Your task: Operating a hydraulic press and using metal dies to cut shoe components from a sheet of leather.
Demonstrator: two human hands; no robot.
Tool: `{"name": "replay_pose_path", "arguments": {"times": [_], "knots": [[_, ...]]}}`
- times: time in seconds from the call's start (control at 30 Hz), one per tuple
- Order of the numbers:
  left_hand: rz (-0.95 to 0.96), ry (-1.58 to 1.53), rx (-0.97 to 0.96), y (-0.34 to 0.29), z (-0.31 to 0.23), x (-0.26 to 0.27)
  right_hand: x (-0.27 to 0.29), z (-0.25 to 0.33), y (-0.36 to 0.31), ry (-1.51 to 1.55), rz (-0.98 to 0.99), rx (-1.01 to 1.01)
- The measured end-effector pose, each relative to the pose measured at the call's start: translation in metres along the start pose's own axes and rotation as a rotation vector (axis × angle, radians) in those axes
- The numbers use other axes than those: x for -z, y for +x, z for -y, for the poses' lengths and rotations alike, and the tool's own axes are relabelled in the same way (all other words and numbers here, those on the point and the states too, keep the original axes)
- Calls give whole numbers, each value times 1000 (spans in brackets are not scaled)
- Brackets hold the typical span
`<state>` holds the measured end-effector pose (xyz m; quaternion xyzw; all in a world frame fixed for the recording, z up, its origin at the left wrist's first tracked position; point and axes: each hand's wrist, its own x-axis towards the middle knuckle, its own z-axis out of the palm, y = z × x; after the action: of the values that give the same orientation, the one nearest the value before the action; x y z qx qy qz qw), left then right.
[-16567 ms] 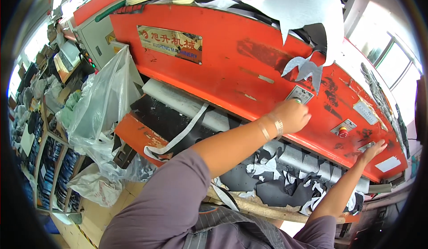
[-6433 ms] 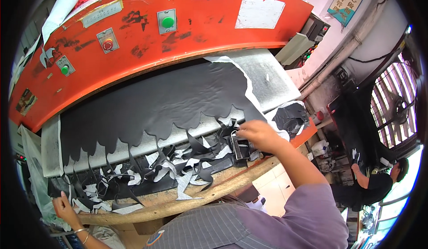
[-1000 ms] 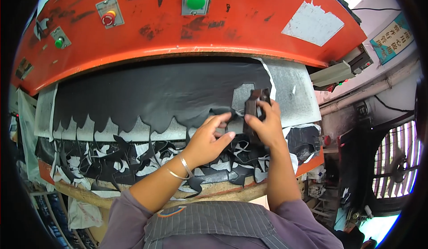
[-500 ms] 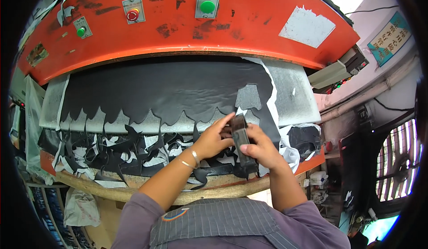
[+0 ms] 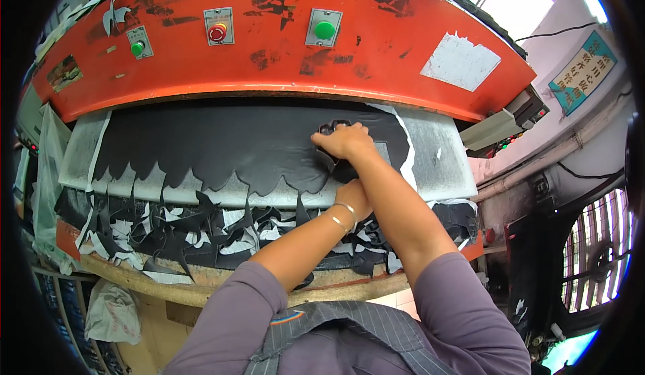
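My right hand (image 5: 349, 141) reaches far over the sheet, its fingers closed on a dark metal cutting die (image 5: 328, 128). The die rests on or just above the black sheet material (image 5: 222, 136), beside a cut-out opening (image 5: 383, 149) partly covered by my forearm. My left hand (image 5: 354, 197), below the bracelet-side arm's crossing with my right forearm, is near the sheet's scalloped front edge. That forearm hides most of its fingers, so what it holds, if anything, does not show. Under the sheet lies a pale cutting board (image 5: 440, 153).
An orange press beam (image 5: 282, 73) with green and red buttons spans the far side, above the sheet. Black and white scraps (image 5: 195, 234) heap along the near side, behind a wooden rail (image 5: 195, 291). A control box (image 5: 517, 116) stands at the right.
My right hand has moved forward and left, carrying the cutting die from its upright position near the front edge onto the sheet. My left hand has shifted right, beneath the right forearm.
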<state>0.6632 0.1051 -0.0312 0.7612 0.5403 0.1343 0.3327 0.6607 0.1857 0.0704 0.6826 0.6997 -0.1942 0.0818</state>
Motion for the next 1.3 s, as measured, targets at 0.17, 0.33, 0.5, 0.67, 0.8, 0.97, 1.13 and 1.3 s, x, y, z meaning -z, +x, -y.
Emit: {"name": "replay_pose_path", "arguments": {"times": [0.17, 0.33, 0.5, 0.67, 0.8, 0.97, 1.13, 1.3], "knots": [[-313, 49, -322, -60, 3, -4, -25, -17, 8, 42, -155, 88], [248, -36, -532, -155, -4, -3, -45, -87, 12, 260, -201, 328], [-165, -187, -149, -115, 29, 82, -80, -112, -3, 317, -447, 393], [-666, 153, 63, -50, 70, 74, -88, -97, -2, 324, -708, 494], [-645, 132, 57, -42, 77, 69, -104, -98, 3, 331, -794, 456], [-622, 102, 79, -40, 72, 73, -113, -97, 2, 336, -875, 388], [-649, 95, 69, -37, 72, 75, -108, -93, 5, 294, -925, 393], [-680, 128, 19, -35, 71, 75, -104, -93, 4, 274, -927, 399]]}}
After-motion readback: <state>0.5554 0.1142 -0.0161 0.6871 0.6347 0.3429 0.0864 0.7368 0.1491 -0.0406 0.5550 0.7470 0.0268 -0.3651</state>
